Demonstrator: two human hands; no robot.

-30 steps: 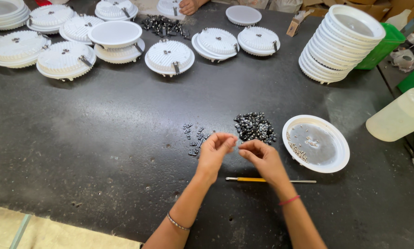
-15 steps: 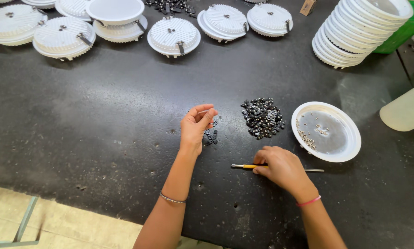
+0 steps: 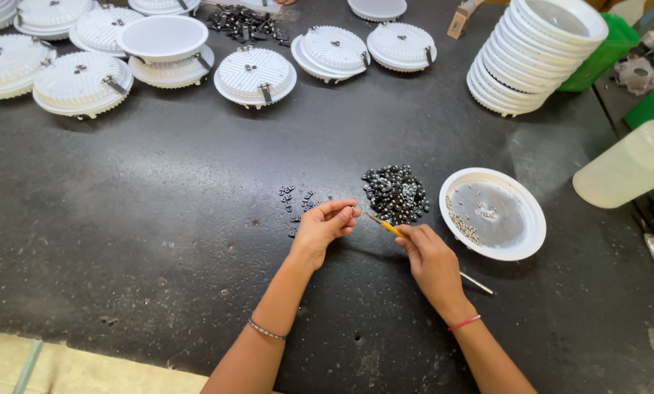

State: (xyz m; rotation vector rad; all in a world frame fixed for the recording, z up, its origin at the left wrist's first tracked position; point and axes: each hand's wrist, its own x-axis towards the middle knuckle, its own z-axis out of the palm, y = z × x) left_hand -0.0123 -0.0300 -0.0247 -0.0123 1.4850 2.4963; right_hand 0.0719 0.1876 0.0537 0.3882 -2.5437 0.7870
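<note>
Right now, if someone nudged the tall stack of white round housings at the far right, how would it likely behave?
The stack of white housings leans visibly, so a sideways push could probably slide the upper ones off. They look like thin plastic, likely light. Being nested, they may shift together rather than scatter.

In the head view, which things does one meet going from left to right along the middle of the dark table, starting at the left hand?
Left hand → yellow-handled tool → right hand → shallow white dish → pale plastic bottle.
</note>
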